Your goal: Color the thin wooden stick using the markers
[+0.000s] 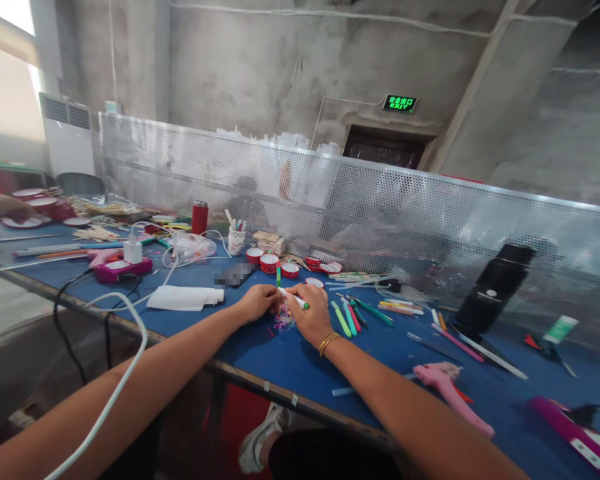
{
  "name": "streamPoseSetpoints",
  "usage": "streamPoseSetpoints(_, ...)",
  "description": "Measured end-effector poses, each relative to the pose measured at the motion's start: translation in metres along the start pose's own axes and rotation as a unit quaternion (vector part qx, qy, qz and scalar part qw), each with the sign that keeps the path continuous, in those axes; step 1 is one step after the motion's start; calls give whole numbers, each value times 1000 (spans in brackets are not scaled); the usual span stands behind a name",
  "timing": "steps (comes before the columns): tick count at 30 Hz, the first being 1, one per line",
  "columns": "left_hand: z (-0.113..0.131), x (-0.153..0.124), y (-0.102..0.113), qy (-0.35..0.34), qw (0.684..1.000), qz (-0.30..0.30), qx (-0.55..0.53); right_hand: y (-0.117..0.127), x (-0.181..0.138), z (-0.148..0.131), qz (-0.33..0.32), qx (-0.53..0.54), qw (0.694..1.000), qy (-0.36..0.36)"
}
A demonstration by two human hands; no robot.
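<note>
My left hand (260, 301) rests on the blue table (290, 360) with its fingers curled in a pinch at a small tangle of pink and coloured thread (283, 322). My right hand (311, 312), with a gold bracelet at the wrist, is closed round a white stick with a green tip (295, 299) that lies across its fingers. The two hands touch just above the tangle. What the left fingers hold is too small to make out.
Coloured sticks (347, 319) lie right of my hands. Red tape rolls (269, 261) and a white cup (236, 241) stand behind. A pink glue gun (447, 387), white cable (125, 373), folded white cloth (183, 298), perforated metal screen (360, 207) and another person's hand (5, 205) surround them.
</note>
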State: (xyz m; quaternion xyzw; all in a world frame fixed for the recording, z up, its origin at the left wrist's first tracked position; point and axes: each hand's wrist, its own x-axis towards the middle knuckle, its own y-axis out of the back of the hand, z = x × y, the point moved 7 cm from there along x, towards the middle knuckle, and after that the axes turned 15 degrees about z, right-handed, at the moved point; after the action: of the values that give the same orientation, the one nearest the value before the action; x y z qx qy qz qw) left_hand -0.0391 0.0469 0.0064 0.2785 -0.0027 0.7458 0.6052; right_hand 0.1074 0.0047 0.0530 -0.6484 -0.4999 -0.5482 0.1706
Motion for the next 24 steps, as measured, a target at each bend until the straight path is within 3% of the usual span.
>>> streamPoseSetpoints(11, 3, -2, 1, 19, 1000, 6, -11, 0, 2, 13, 24, -23, 999, -22)
streamPoseSetpoints(24, 4, -1, 1, 13, 1000, 0, -3, 0, 0, 3, 5, -8, 1000, 0)
